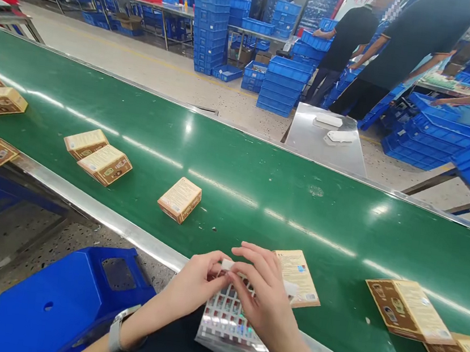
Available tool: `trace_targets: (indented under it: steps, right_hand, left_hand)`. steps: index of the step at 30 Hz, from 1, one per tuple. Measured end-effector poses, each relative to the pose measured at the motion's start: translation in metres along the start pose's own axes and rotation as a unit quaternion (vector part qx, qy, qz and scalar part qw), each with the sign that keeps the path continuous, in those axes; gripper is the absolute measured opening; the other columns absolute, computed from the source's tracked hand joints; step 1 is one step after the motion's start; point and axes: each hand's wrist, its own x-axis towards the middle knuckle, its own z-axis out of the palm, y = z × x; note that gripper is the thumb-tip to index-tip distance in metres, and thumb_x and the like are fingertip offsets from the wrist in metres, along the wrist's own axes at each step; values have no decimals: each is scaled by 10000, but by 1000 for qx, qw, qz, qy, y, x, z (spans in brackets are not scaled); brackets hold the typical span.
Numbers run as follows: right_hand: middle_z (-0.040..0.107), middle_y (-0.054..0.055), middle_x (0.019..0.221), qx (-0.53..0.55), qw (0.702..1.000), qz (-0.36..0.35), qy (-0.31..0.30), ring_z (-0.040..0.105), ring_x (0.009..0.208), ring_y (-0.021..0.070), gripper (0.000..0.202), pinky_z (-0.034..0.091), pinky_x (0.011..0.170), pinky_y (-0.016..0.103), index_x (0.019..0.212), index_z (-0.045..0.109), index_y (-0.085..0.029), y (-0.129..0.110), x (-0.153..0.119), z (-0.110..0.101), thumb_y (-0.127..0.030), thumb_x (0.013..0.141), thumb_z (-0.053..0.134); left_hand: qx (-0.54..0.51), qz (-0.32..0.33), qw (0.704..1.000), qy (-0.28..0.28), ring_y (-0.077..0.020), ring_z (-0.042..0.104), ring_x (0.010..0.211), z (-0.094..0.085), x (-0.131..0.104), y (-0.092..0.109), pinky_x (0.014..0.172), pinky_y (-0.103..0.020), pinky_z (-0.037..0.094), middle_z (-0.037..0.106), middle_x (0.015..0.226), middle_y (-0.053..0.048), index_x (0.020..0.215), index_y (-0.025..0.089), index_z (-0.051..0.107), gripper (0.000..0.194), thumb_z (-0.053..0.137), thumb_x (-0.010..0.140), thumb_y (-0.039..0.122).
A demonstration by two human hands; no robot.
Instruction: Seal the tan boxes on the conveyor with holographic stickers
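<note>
Clear plastic pouch (226, 319), with a white grid over reddish contents, is at the near edge of the green belt (238, 153), on the person's side and partly over the lap. Its upper end is at the fingertips; its lower end hangs clear of the belt.

Step in hand, as judged: two-handed fingertip work at the upper end of the pouch, where a small white piece (227, 265) shows. Whether this piece is part of the pouch cannot be told. Next move, as judged: it calls for one hand to steady the upper end while the other adjusts it, with light pressure so that the film does not crease.

Left hand (199, 280): nearly closed; thumb and index finger pinch the small white piece, remaining fingers curled and partly hidden.

Right hand (266, 288): partly open, fingers arched over the pouch. Thumb and index fingertips meet at the small white piece; whether they grip it or only touch it cannot be told.

Adjacent items: one opened carton (298, 272) lies on the belt just beyond the right hand. A single closed-looking carton (179, 199) stands on the belt, apart from both hands. A blue stool (48, 301) is beside the belt's near edge.
</note>
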Motion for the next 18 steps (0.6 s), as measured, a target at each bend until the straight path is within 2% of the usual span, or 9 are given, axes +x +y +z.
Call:
trace_targets:
  steps: [3,5,7,8,10,12,14,16,18]
  right_hand:
    - [650,60,1240,159,975,152,-27,587,1193,236,84,478,956,384,908,595,-249,6,8,-8,-270,976,550]
    - [648,58,1249,240,939,247,12,608,1157,227,148,488,953,376,911,603,-254,18,14,-12,-369,978,536]
    - [663,63,1232,285,903,314,66,614,1147,231,204,474,985,393,957,625,-256,36,21,-11,-446,956,553]
    - [671,67,1221,298,889,336,82,612,1156,238,236,461,1006,407,987,636,-256,46,24,-9,-478,934,576]
    - [688,74,1193,320,872,360,88,606,1173,257,311,440,1031,434,1022,650,-252,63,32,-1,-528,878,633]
    - [699,81,1175,346,861,366,78,608,1174,269,369,432,1037,446,1023,657,-246,76,42,12,-551,818,686]
    - [697,86,1189,366,854,365,65,617,1162,268,382,429,1040,438,985,667,-237,82,54,28,-550,773,722]
    - [691,93,1213,376,850,366,51,635,1130,261,370,438,1030,421,926,679,-225,83,67,47,-542,746,737]
    - [688,103,1225,381,848,367,38,659,1080,256,366,467,991,401,870,686,-211,82,78,66,-545,727,735]
  left_hand:
    - [77,21,996,40,-161,592,748,-29,-3,-1,659,-251,477,633,791,-8,871,175,680,162,593,890,311]
    - [161,84,978,101,-234,609,1032,-57,-3,-4,918,-365,497,678,1043,-59,851,201,715,141,621,869,305]
    - [233,127,947,180,-317,395,1372,-86,1,-12,1147,-497,318,529,1423,-72,841,218,731,145,631,866,320]
    - [247,128,942,185,-338,269,1458,-98,3,-16,1188,-532,238,410,1546,-50,837,220,733,164,628,874,340]
    - [243,116,953,143,-333,222,1493,-114,7,-24,1208,-540,205,336,1606,-28,849,221,726,172,621,887,351]
    - [237,106,962,84,-313,280,1479,-117,8,-27,1200,-524,250,414,1568,-28,841,225,720,108,643,865,297]
    - [244,96,964,34,-297,292,1473,-108,5,-26,1182,-514,297,450,1545,-4,836,240,722,76,656,825,203]
    - [248,85,965,-5,-288,273,1476,-93,0,-22,1169,-509,317,403,1571,27,839,253,725,140,649,802,141]
    - [244,82,966,-18,-282,266,1474,-78,-3,-18,1174,-501,305,347,1598,38,834,249,720,163,641,798,111]
